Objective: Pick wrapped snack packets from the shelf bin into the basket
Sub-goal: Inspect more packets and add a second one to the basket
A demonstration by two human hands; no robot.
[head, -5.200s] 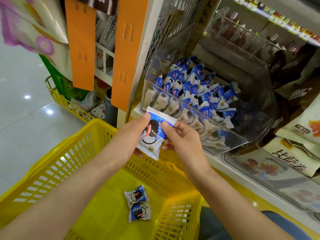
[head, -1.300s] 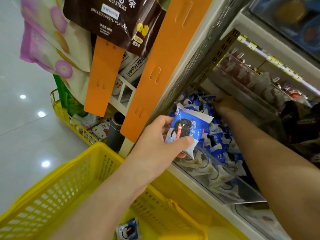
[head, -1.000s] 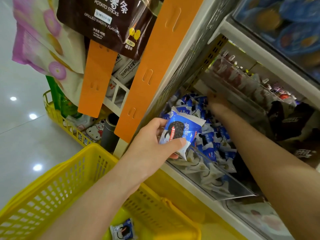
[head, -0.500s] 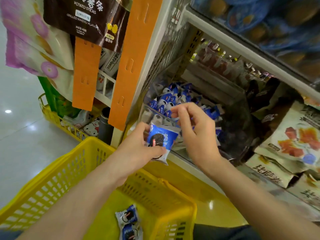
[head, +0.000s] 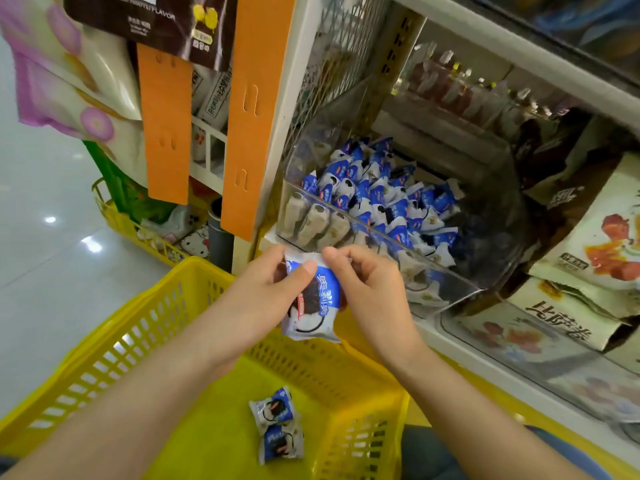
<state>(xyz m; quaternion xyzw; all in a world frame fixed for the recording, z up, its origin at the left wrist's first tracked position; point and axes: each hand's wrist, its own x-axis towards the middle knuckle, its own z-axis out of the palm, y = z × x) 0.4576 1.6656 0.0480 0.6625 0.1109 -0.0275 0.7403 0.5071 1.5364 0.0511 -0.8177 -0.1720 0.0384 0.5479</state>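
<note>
Bright, even white light falls from above, and the glossy floor [head: 41, 323] throws back small hot spots of lamps at the left. Shadows are soft; the yellow basket [head: 114, 344] is lit evenly inside. The recess under the shelf [head: 519, 53] dims toward its back and right (the dark bags there lose detail). The clear front wall of the shelf bin [head: 433, 271] carries a milky sheen. Sharpest are the hands, left [head: 256, 303] and right [head: 374, 299], and the snack packet [head: 317, 306] between them. The upper right corner is smeared and out of focus; the hanging bags [head: 62, 74] at upper left are soft too. Wide-angle bending leans the uprights and curves the shelf edges toward the borders.
</note>
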